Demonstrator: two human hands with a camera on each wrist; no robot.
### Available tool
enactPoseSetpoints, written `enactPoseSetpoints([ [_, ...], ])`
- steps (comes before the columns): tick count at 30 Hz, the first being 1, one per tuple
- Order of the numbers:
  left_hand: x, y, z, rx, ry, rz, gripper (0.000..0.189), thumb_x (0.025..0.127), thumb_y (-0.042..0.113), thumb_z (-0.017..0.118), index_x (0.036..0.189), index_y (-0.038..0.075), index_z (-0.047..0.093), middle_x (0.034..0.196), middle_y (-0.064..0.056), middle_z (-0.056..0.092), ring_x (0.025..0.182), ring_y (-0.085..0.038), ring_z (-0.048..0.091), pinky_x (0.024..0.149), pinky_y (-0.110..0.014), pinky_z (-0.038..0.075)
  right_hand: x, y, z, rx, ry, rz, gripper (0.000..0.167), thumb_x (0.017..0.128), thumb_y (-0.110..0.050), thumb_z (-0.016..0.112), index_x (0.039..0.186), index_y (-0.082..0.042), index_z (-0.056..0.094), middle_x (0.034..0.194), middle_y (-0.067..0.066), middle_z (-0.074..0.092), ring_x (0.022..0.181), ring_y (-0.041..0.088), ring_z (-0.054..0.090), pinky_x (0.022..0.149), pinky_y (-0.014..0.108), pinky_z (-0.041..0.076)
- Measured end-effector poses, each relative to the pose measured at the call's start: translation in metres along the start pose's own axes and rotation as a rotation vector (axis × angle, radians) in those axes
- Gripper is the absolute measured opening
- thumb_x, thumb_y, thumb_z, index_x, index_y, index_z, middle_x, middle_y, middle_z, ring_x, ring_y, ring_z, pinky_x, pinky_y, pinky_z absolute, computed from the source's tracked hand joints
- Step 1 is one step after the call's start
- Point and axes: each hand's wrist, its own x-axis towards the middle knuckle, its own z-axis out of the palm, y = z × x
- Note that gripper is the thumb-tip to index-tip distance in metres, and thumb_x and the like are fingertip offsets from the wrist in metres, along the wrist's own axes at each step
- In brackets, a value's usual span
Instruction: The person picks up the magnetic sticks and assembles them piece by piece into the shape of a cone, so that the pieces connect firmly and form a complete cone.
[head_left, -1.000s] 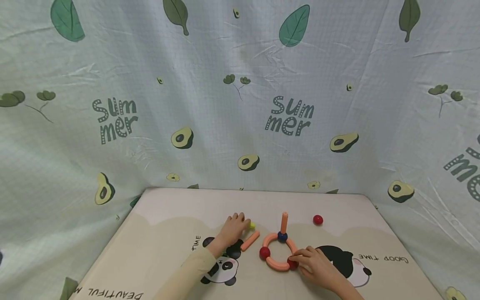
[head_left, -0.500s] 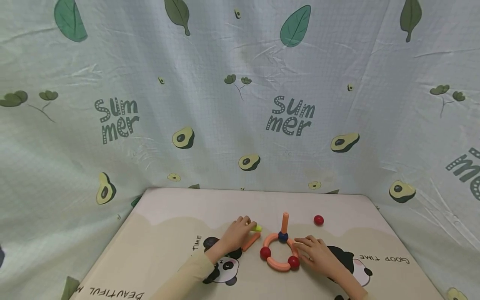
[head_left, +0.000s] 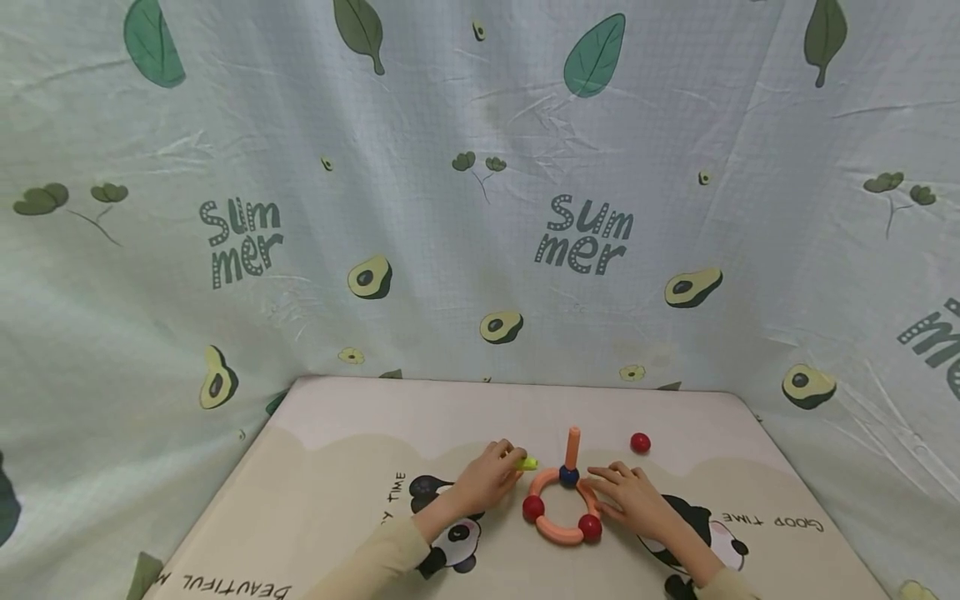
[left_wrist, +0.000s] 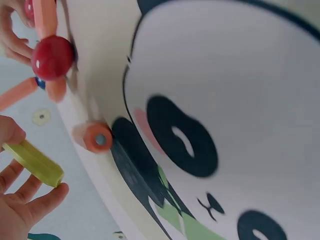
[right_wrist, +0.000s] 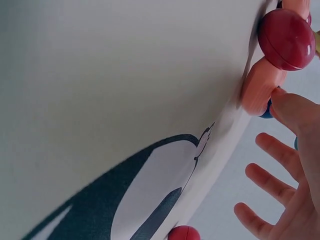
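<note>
A yellow-green stick (left_wrist: pixel 37 165) is held by the left hand (head_left: pixel 487 477), pinched between thumb and fingers, just to the left of the ring. By the right hand (head_left: pixel 630 498) nothing is gripped; its fingers are spread, and its thumb is placed at the edge of the right-hand curved orange piece (right_wrist: pixel 261 86), though whether it is touched cannot be told for certain. The ring is formed by that piece, an upper-left curved orange piece (head_left: pixel 542 481) and a lower curved orange piece (head_left: pixel 559 533), joined by a blue ball (head_left: pixel 569 477), a left red ball (head_left: pixel 533 508) and a lower-right red ball (head_left: pixel 590 527). A straight orange stick (head_left: pixel 573 448) is joined to the blue ball and is pointed away from the ring. Below the left hand, a loose orange stick (left_wrist: pixel 97 138) is seen end-on, laid on the printed worktop (head_left: pixel 330 467). A loose red ball (head_left: pixel 640 443) is placed farther back, apart from the ring
</note>
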Motion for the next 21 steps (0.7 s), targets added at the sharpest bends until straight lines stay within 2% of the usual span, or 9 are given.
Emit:
enactPoseSetpoints([
  [6,0.002,0.011,-0.001,-0.071,-0.025,-0.026,0.029,0.085,0.011,0.056,0.113,0.012,0.052,0.098,-0.002,0.053,0.085,-0.009,0.048,0.071,-0.019,0.045,0.002,0.001,0.0,-0.003,-0.036,0.011,0.032,0.08,-0.029,0.063,0.111,-0.024,0.061,0.117,0.003,0.059,0.099,0.021,0.048,0.072,0.041,0.037],
  [14,0.002,0.024,-0.001,-0.35,-0.055,-0.117,0.028,0.086,0.011,0.056,0.113,0.012,0.05,0.103,-0.003,0.054,0.091,-0.009,0.051,0.081,-0.023,0.046,0.004,0.002,-0.001,0.001,-0.057,0.031,0.032,0.08,-0.031,0.063,0.111,-0.025,0.061,0.115,0.002,0.059,0.1,0.021,0.047,0.073,0.044,0.038],
  [21,0.005,0.029,0.001,-0.544,-0.031,-0.161,0.023,0.086,0.008,0.055,0.108,0.01,0.05,0.105,-0.008,0.056,0.09,-0.015,0.056,0.075,-0.021,0.047,0.004,0.001,-0.001,0.007,-0.079,0.055,0.032,0.081,-0.03,0.062,0.113,-0.024,0.061,0.113,0.001,0.06,0.098,0.02,0.047,0.074,0.044,0.038],
])
